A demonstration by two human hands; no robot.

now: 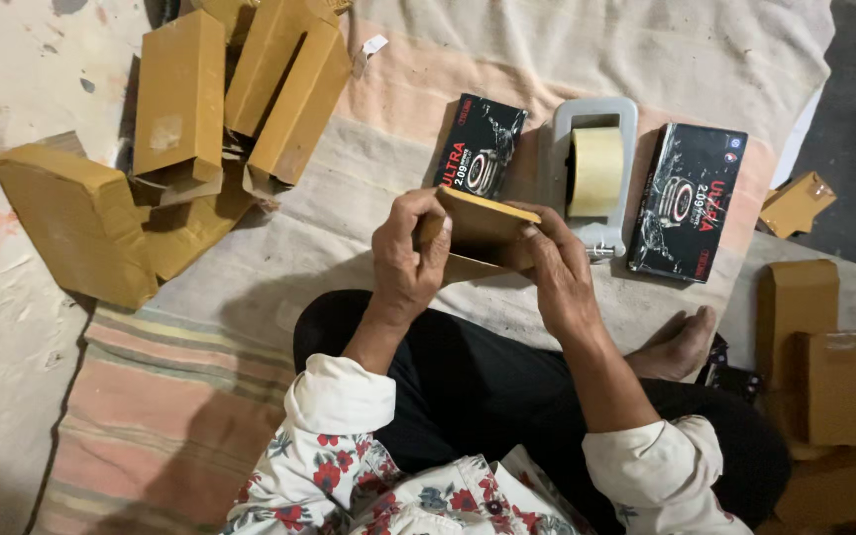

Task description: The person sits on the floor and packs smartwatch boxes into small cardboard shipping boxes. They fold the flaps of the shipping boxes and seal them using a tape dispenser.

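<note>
Both my hands hold a small brown cardboard box [482,226] above my lap. My left hand [406,256] grips its left end, fingers curled over the top edge. My right hand [559,272] grips its right end, thumb on the top. Just beyond the box a grey tape dispenser [614,119] with a roll of tan tape [594,170] lies on the cloth. A black printed carton [481,145] lies to its left and another black printed carton [688,201] to its right.
A pile of brown cardboard boxes [180,109] lies at the upper left, partly on bare floor. More brown boxes [829,381] are stacked at the right. I sit cross-legged on a striped cloth [170,396], my bare foot [681,347] by my right knee.
</note>
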